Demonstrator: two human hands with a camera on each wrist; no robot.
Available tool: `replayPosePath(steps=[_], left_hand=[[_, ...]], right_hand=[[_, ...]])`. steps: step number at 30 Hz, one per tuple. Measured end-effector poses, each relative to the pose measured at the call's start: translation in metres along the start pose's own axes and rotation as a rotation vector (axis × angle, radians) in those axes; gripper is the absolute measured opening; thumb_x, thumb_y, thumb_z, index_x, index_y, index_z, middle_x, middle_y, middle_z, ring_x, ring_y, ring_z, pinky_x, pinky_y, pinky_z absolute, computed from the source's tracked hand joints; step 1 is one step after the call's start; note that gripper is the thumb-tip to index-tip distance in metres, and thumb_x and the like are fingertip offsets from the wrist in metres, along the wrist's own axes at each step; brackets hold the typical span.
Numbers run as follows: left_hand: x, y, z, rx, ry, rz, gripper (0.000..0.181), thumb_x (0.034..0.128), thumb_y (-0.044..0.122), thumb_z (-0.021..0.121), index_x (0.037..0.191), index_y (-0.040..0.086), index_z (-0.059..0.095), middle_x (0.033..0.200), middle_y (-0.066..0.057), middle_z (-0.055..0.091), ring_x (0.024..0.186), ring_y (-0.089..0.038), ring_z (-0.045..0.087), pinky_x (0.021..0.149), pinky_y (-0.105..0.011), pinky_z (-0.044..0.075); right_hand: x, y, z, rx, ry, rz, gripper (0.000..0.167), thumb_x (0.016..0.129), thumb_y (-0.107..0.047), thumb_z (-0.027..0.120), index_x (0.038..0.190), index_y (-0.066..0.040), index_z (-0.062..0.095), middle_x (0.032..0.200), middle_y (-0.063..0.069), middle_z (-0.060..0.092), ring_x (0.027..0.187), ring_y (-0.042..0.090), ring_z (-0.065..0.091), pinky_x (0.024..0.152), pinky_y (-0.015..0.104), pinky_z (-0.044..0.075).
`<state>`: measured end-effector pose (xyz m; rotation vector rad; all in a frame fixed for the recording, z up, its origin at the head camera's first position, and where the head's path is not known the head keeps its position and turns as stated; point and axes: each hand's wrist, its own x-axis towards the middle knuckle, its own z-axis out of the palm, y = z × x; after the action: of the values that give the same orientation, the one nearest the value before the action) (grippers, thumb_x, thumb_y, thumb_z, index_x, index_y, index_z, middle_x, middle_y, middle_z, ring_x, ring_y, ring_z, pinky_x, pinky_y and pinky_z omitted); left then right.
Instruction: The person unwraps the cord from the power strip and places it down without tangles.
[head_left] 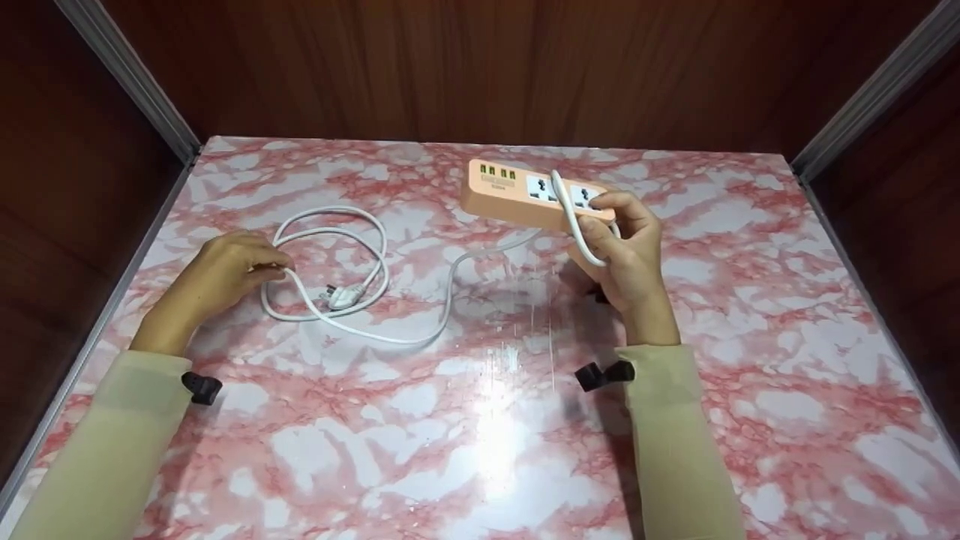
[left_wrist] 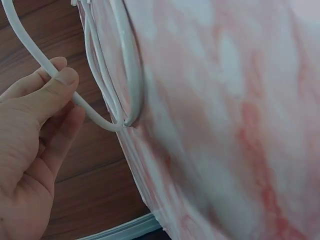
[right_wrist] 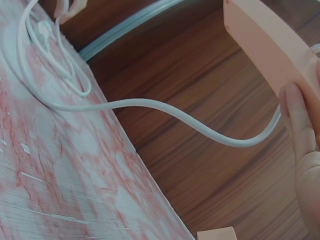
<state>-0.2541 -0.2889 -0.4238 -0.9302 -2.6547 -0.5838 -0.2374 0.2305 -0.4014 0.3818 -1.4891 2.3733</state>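
Observation:
My right hand (head_left: 630,244) holds a peach-coloured power strip (head_left: 510,202) raised above the table, gripping its right end. Its sockets and several USB ports show in the head view. One turn of white cord (head_left: 574,225) crosses over the strip near my thumb. On the left, my left hand (head_left: 232,266) pinches the cord between thumb and fingers, clearest in the left wrist view, where the cord (left_wrist: 95,116) hangs in a bend below the fingertips. Between the hands the cord sags onto the table. The white plug (head_left: 346,298) lies within loose loops beside my left hand.
The table (head_left: 360,450) has a red and white marbled top. Dark wood-like panels (head_left: 480,67) stand at the back and both sides, with metal strips (head_left: 124,75) at the corners. Black wrist mounts (head_left: 201,388) sit at both sleeves. Light glares off the table's middle.

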Motion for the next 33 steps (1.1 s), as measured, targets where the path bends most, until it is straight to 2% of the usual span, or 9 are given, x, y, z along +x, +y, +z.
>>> replayPosePath(steps=[8,14,17,22,24,27,29,33], left_hand=[[-0.009,0.0,-0.002,0.013,-0.101,-0.045,0.026,0.0792,-0.007,0.087,0.099,0.01,0.085,0.099,-0.005,0.08,0.096,-0.027,0.073,0.087,-0.045,0.055],[0.0,0.015,-0.013,0.048,-0.167,-0.064,0.033,0.0839,-0.014,0.08,0.11,0.006,0.083,0.107,-0.014,0.079,0.105,-0.037,0.072,0.094,-0.057,0.056],[0.011,0.032,-0.017,0.094,-0.152,-0.056,0.034,0.0876,-0.013,0.077,0.116,0.006,0.082,0.11,-0.018,0.078,0.106,-0.039,0.071,0.094,-0.059,0.055],[0.037,0.074,-0.02,0.12,-0.03,-0.028,0.028,0.0919,0.0,0.08,0.118,0.008,0.081,0.111,-0.016,0.079,0.102,-0.038,0.071,0.089,-0.056,0.056],[0.049,0.091,-0.018,0.096,0.023,-0.005,0.026,0.0935,0.005,0.081,0.119,0.009,0.081,0.113,-0.014,0.079,0.103,-0.037,0.071,0.09,-0.055,0.056],[0.069,0.113,-0.012,0.049,0.068,0.012,0.025,0.0946,0.012,0.082,0.12,0.011,0.081,0.115,-0.011,0.079,0.104,-0.035,0.071,0.092,-0.052,0.055],[0.081,0.126,-0.006,0.012,0.078,0.007,0.026,0.0951,0.016,0.082,0.121,0.011,0.081,0.116,-0.01,0.079,0.106,-0.034,0.071,0.095,-0.05,0.055],[0.1,0.146,0.007,-0.072,0.069,-0.046,0.03,0.0958,0.022,0.082,0.124,0.013,0.08,0.12,-0.008,0.079,0.112,-0.032,0.071,0.1,-0.049,0.054]], right_hand=[[0.003,0.0,0.002,-0.005,-0.008,-0.009,0.019,0.084,0.007,0.079,0.095,-0.009,0.075,0.098,0.007,0.064,0.089,0.016,0.061,0.069,0.019,0.054],[0.003,-0.001,0.002,-0.011,0.004,0.006,0.018,0.084,0.007,0.081,0.095,-0.006,0.074,0.104,0.009,0.064,0.091,0.018,0.061,0.069,0.02,0.055],[0.004,-0.001,0.002,-0.001,-0.003,0.017,0.018,0.084,0.007,0.08,0.095,-0.006,0.074,0.105,0.01,0.063,0.09,0.018,0.061,0.068,0.02,0.056],[0.004,-0.001,0.002,0.011,-0.015,0.019,0.018,0.084,0.005,0.082,0.095,-0.007,0.074,0.103,0.009,0.063,0.089,0.017,0.062,0.067,0.019,0.055],[0.004,-0.001,0.002,0.013,-0.014,0.016,0.019,0.084,0.004,0.083,0.095,-0.008,0.074,0.102,0.008,0.063,0.088,0.017,0.062,0.067,0.019,0.055],[0.003,-0.001,0.001,0.019,-0.011,0.015,0.019,0.084,0.003,0.084,0.095,-0.008,0.074,0.103,0.008,0.064,0.088,0.016,0.062,0.068,0.019,0.054],[0.003,-0.001,0.001,0.019,-0.006,0.016,0.019,0.084,0.004,0.083,0.095,-0.008,0.075,0.103,0.008,0.064,0.088,0.016,0.062,0.069,0.019,0.054],[0.002,-0.001,-0.001,0.009,0.001,0.023,0.019,0.084,0.008,0.079,0.095,-0.007,0.075,0.106,0.009,0.064,0.091,0.017,0.061,0.07,0.02,0.054]])
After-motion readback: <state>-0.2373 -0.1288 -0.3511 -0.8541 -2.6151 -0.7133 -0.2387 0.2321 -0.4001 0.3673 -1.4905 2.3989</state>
